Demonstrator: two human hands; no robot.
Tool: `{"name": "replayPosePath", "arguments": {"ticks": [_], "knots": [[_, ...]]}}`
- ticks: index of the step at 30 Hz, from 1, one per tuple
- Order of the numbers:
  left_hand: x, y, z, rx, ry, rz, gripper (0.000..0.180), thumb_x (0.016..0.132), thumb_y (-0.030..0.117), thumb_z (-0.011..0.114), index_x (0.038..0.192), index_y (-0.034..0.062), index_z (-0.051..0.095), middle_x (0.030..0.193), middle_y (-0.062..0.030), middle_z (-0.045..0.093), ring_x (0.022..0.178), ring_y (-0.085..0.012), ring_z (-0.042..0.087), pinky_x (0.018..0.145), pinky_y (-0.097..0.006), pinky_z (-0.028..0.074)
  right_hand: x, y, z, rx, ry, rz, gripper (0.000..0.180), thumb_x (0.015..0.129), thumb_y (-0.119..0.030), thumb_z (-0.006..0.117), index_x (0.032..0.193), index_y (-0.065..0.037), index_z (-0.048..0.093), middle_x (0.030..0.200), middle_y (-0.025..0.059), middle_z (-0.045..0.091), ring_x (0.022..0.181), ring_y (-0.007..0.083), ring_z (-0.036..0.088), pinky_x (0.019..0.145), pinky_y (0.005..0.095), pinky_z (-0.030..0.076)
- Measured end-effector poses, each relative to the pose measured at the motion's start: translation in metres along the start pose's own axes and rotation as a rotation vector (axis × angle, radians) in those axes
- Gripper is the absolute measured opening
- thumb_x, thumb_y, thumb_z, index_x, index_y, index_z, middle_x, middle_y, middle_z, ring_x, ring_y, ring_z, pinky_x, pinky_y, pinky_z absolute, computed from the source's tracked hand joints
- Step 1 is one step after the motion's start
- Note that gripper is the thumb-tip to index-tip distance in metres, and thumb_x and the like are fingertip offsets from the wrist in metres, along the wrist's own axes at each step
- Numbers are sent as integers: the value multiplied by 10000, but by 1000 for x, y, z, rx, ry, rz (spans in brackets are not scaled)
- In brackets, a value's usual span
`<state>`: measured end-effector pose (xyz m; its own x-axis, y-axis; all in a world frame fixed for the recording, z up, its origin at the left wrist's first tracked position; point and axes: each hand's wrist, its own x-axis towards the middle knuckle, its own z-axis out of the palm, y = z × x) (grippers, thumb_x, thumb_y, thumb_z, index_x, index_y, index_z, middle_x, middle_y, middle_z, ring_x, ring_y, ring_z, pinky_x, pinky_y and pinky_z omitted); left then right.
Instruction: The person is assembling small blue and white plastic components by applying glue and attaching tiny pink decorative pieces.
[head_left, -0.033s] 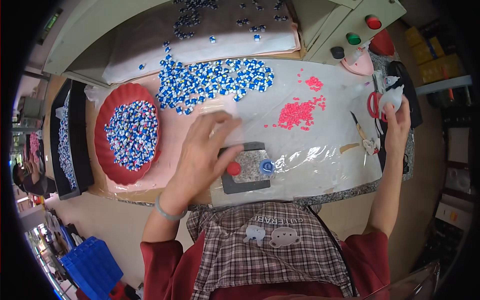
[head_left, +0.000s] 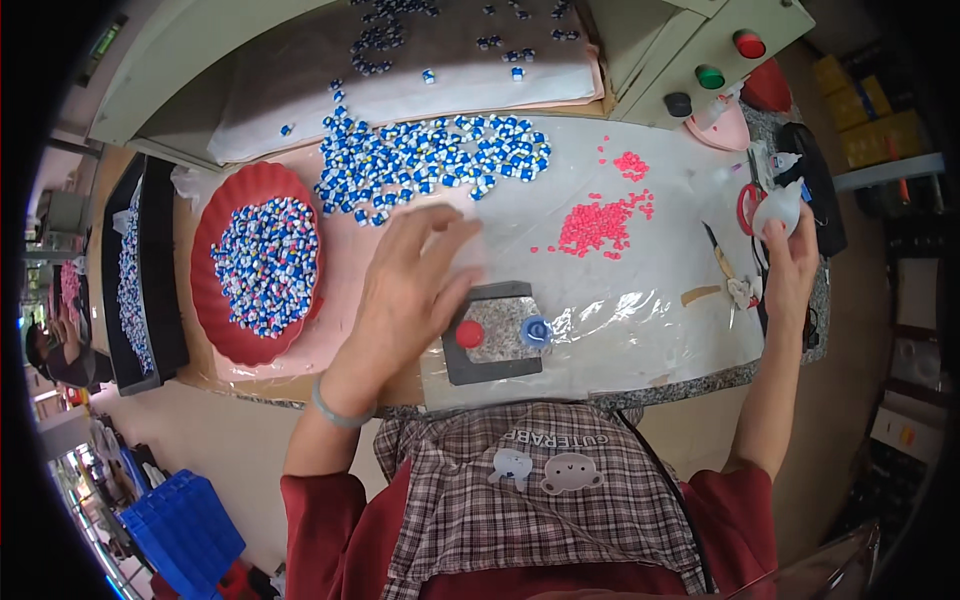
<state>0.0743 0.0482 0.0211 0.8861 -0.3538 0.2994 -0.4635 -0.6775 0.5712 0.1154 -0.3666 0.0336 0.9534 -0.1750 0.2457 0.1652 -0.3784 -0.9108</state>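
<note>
Left hand (head_left: 405, 285) spread flat on the plastic-covered bench (head_left: 640, 330) beside the grey fixture (head_left: 492, 332); right hand (head_left: 790, 262) grips a white bottle (head_left: 778, 208).

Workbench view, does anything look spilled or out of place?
Small pink pieces lie scattered loose on the clear plastic sheet, with stray ones apart from the main heap. Nothing looks damaged.

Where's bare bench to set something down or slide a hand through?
Free: the clear plastic sheet between the pink bead pile and the grey block, and right of that block toward the scissors. Crowded: the red tray, the blue-and-white bead spread, and the right edge, where the right hand holds a white bottle. Left hand hovers mid-bench.
</note>
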Motion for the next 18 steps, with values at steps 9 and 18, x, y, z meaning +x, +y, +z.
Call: {"name": "replayPosePath", "arguments": {"ticks": [9,18], "knots": [[38,-42,39,113,101,46,204,742,8,663,944,9,631,915,-136,580,849,-312,604,728,-397,505,-89,-26,64,353,-281,205,564,778,-316,776,1171,16,544,1055,67,572,883,154,599,726,279,489],[21,-42,41,59,116,99,135,766,-23,600,890,25,619,864,-146,600,829,-329,605,731,-419,498,-110,-27,92,541,-498,381,434,750,-151,753,1123,5,596,1066,74,610,963,140,594,857,270,457]]}}
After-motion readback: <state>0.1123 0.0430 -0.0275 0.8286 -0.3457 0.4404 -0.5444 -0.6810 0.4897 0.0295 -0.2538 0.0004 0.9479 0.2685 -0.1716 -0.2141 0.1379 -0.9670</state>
